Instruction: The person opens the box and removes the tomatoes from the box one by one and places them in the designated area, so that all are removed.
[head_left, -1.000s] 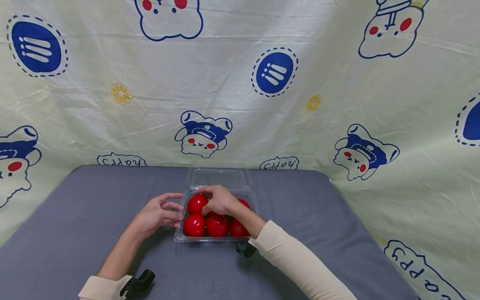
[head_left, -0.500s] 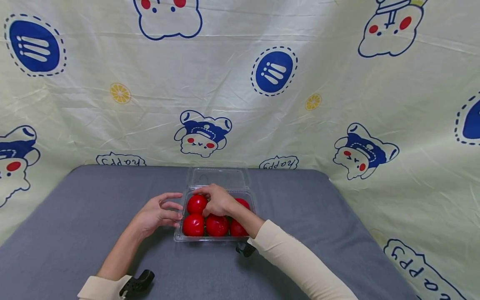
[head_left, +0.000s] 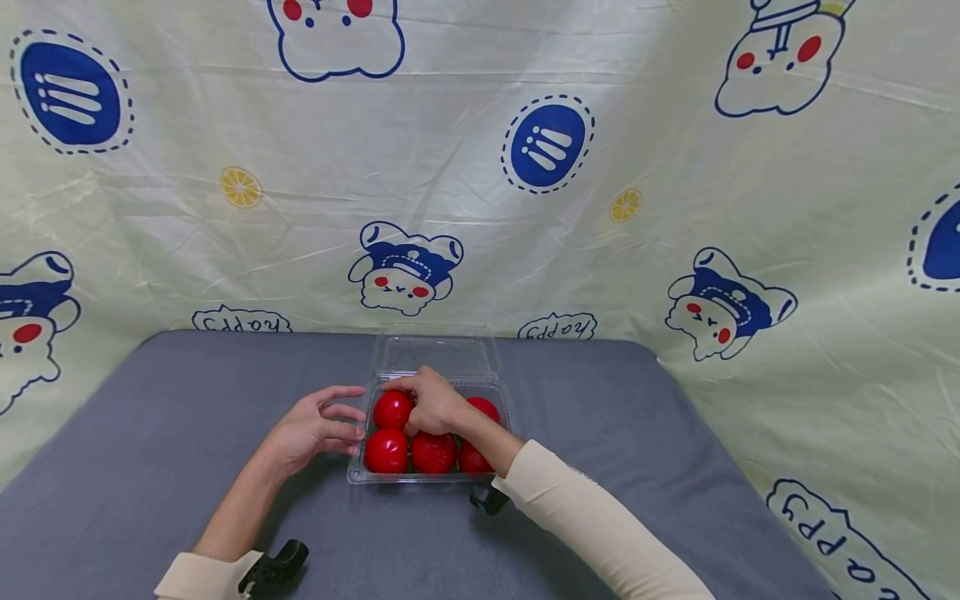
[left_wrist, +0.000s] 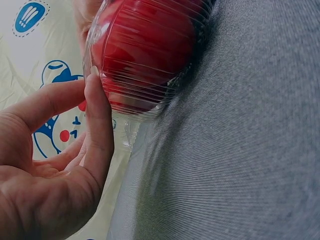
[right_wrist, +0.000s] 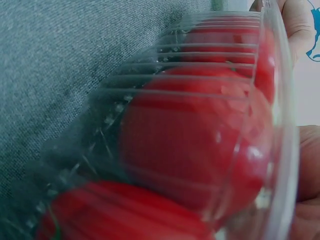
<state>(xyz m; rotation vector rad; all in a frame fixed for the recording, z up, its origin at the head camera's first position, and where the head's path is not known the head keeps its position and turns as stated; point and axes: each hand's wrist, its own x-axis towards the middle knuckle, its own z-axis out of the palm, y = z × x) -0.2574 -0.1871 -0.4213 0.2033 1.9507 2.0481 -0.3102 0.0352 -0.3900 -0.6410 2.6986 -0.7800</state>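
Tomato (head_left: 392,410) lies just left of my nearer right hand (head_left: 435,403), whose thumb and forefinger curl round it, my left hand (head_left: 313,429) loosely spread beyond.

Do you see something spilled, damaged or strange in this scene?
I see nothing spilled or clearly damaged: the tomatoes sit inside the open box. Only the cloth behind looks odd, because its cartoons are upside down.
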